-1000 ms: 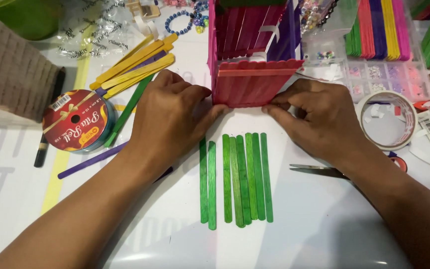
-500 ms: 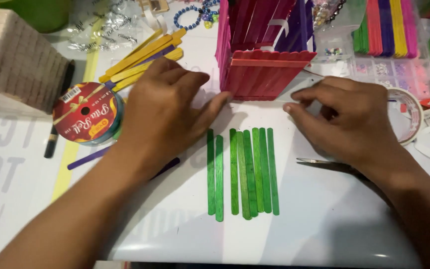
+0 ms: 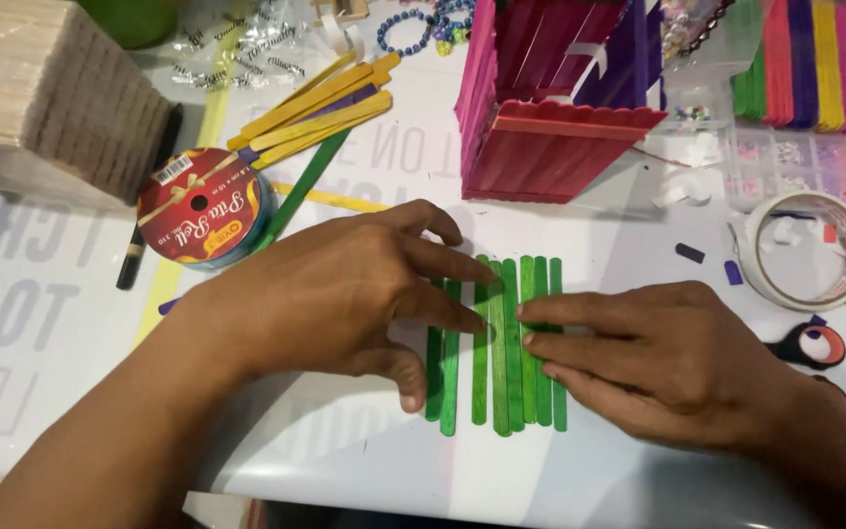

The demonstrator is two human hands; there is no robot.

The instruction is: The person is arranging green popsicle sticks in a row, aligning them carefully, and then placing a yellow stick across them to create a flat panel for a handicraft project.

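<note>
**Both hands flat on a row of green craft sticks**

The left hand (image 3: 345,294) and right hand (image 3: 658,358) press open fingers onto green craft sticks (image 3: 501,353) lying side by side near centre, gripping nothing. Farther off stands a pink stick box (image 3: 550,147). Left lie a red ribbon spool (image 3: 198,206) and yellow sticks (image 3: 315,113); right, a tape roll (image 3: 810,245).

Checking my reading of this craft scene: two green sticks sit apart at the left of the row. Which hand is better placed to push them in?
Probably the left hand: its fingers already rest on those green sticks.
</note>
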